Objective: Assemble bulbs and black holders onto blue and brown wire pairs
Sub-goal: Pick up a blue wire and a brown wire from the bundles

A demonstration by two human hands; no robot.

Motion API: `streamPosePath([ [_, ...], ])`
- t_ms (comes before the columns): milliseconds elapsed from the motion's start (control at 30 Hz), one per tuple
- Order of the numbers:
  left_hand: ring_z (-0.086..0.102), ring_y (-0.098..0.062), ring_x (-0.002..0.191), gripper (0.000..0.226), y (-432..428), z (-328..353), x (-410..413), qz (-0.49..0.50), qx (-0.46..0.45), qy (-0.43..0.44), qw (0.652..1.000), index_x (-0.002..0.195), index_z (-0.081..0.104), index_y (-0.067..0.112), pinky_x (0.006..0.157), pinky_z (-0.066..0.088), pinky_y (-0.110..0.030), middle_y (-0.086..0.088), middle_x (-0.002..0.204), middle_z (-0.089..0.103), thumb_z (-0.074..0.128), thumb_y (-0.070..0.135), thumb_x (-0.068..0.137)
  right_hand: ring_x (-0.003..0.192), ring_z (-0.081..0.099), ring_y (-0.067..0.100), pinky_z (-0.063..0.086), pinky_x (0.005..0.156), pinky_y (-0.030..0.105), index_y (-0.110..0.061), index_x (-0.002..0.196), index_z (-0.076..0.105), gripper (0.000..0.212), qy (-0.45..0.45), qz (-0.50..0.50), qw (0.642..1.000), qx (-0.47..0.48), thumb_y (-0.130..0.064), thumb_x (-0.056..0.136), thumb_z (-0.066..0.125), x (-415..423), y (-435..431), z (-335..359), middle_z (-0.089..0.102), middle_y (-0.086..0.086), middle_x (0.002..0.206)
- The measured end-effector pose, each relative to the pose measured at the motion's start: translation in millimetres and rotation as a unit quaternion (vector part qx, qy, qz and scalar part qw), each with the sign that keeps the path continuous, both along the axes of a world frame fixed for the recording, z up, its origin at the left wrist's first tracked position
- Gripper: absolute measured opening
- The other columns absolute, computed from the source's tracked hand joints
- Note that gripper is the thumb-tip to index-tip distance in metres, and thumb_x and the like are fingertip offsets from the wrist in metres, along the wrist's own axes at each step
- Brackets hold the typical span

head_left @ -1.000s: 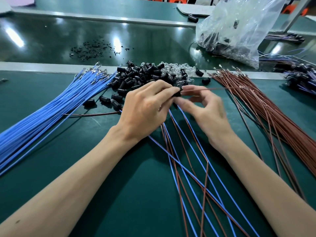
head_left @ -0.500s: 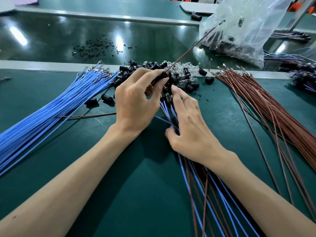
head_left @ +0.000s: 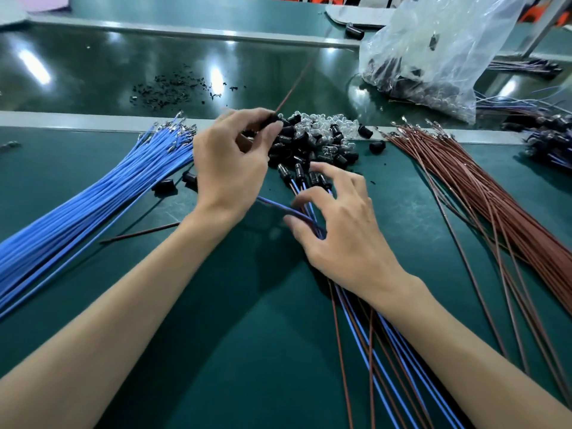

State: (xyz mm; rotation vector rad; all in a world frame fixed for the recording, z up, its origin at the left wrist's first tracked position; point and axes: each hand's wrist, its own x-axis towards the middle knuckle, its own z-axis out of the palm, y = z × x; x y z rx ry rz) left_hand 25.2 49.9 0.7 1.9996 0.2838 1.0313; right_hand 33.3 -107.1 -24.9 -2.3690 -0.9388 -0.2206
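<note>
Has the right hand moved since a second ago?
Yes. The right hand has dropped away from the holder pile, toward the person, over the laid wire pairs.

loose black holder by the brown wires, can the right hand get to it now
Probably yes: the loose black holder lies alone just beyond the right hand, only bare mat between. That hand seems to grip the wire pairs, so it may need to let go first.

Bare green mat [head_left: 241, 351] lies open in the near middle. The blue wire bundle [head_left: 93, 205] walls the left, the brown wire bundle [head_left: 495, 196] the right. The pile of holders and bulbs [head_left: 322, 140] blocks the far middle; beyond it, the dark belt [head_left: 93, 66] is bare but for black crumbs [head_left: 173, 88].
</note>
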Motion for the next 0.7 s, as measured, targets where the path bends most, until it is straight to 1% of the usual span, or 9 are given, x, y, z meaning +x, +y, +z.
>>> streamPosePath([
  [67, 0.063, -0.016, 0.061, 0.010, 1.4, 4.9, 1.2, -0.051, -0.034, 0.053, 0.997, 0.094, 0.071, 0.025, 0.065, 0.054, -0.027, 0.011, 0.073, 0.066, 0.071, 0.019, 0.085, 0.128, 0.027, 0.020, 0.029, 0.099, 0.039, -0.014, 0.090, 0.066, 0.018, 0.003, 0.001, 1.000, -0.010, -0.032, 0.087, 0.068, 0.0, -0.4, -0.1, 0.043, 0.006, 0.141],
  [133, 0.060, -0.004, 0.052, 0.012, 5.5, 7.9, 1.4, -0.070, -0.050, 0.073, 0.994, 0.089, 0.069, 0.027, 0.057, 0.050, -0.018, 0.012, 0.069, 0.065, 0.072, 0.016, 0.084, 0.126, 0.031, 0.023, 0.033, 0.098, 0.041, -0.013, 0.083, 0.065, 0.016, 0.008, 0.006, 1.000, -0.010, -0.028, 0.088, 0.067, 0.1, -1.6, 1.4, 0.046, 0.006, 0.138],
  [200, 0.059, 0.001, 0.049, 0.011, 16.3, 10.1, 1.6, -0.049, -0.074, 0.074, 0.993, 0.088, 0.069, 0.027, 0.052, 0.047, -0.013, 0.012, 0.068, 0.065, 0.072, 0.017, 0.084, 0.120, 0.038, 0.025, 0.037, 0.094, 0.044, -0.011, 0.074, 0.061, 0.017, -0.006, 0.013, 1.000, -0.002, -0.021, 0.086, 0.067, -0.3, -2.8, 2.8, 0.051, 0.006, 0.132],
  [267, 0.061, 0.002, 0.049, 0.009, 31.8, 10.8, 1.9, -0.001, -0.110, 0.070, 0.991, 0.087, 0.070, 0.027, 0.052, 0.047, -0.014, 0.012, 0.071, 0.066, 0.072, 0.020, 0.083, 0.112, 0.042, 0.023, 0.041, 0.088, 0.045, -0.012, 0.062, 0.052, 0.023, -0.010, 0.013, 0.999, 0.028, -0.016, 0.081, 0.064, -2.0, -2.8, 4.7, 0.057, 0.005, 0.124],
  [367, 0.058, 0.004, 0.048, 0.009, 48.0, 3.3, 2.5, 0.048, -0.146, 0.072, 0.986, 0.090, 0.070, 0.025, 0.056, 0.046, -0.014, 0.009, 0.077, 0.068, 0.071, 0.020, 0.083, 0.102, 0.044, 0.018, 0.043, 0.081, 0.038, -0.018, 0.052, 0.038, 0.026, -0.010, -0.009, 0.998, 0.068, -0.017, 0.073, 0.053, -2.8, -3.3, 7.0, 0.062, 0.001, 0.111],
  [433, 0.058, 0.003, 0.050, 0.010, 48.6, -4.6, 2.5, 0.036, -0.128, 0.101, 0.986, 0.092, 0.071, 0.025, 0.062, 0.049, -0.016, 0.003, 0.081, 0.069, 0.071, 0.021, 0.083, 0.093, 0.043, 0.015, 0.042, 0.077, 0.033, -0.018, 0.049, 0.037, 0.027, -0.019, -0.029, 0.996, 0.080, -0.017, 0.070, 0.053, -1.7, -3.6, 6.7, 0.063, -0.001, 0.102],
  [533, 0.063, -0.010, 0.065, 0.011, 45.3, -12.2, 2.2, 0.019, -0.038, 0.130, 0.991, 0.092, 0.074, 0.023, 0.077, 0.054, -0.028, 0.004, 0.082, 0.069, 0.072, 0.023, 0.082, 0.084, 0.044, 0.014, 0.039, 0.068, 0.029, -0.015, 0.046, 0.039, 0.027, -0.045, -0.054, 0.989, 0.128, -0.013, 0.066, 0.056, -1.7, -2.0, 7.1, 0.063, 0.000, 0.089],
  [633, 0.060, -0.010, 0.076, 0.017, 56.1, -8.2, 1.5, 0.081, -0.008, 0.106, 0.991, 0.095, 0.075, 0.019, 0.087, 0.051, -0.031, 0.007, 0.083, 0.068, 0.070, 0.026, 0.081, 0.077, 0.051, 0.019, 0.038, 0.063, 0.029, -0.005, 0.044, 0.041, 0.026, -0.084, -0.076, 0.978, 0.177, -0.009, 0.063, 0.059, -0.8, -2.9, 8.9, 0.064, 0.002, 0.083],
  [700, 0.062, -0.018, 0.082, 0.019, 65.5, -7.2, 0.1, 0.111, 0.006, 0.096, 0.989, 0.097, 0.075, 0.018, 0.087, 0.049, -0.032, 0.003, 0.086, 0.069, 0.069, 0.027, 0.081, 0.076, 0.052, 0.020, 0.036, 0.063, 0.026, -0.004, 0.044, 0.044, 0.025, -0.079, -0.091, 0.975, 0.189, -0.010, 0.063, 0.059, 0.2, -4.0, 10.0, 0.064, 0.001, 0.082],
])
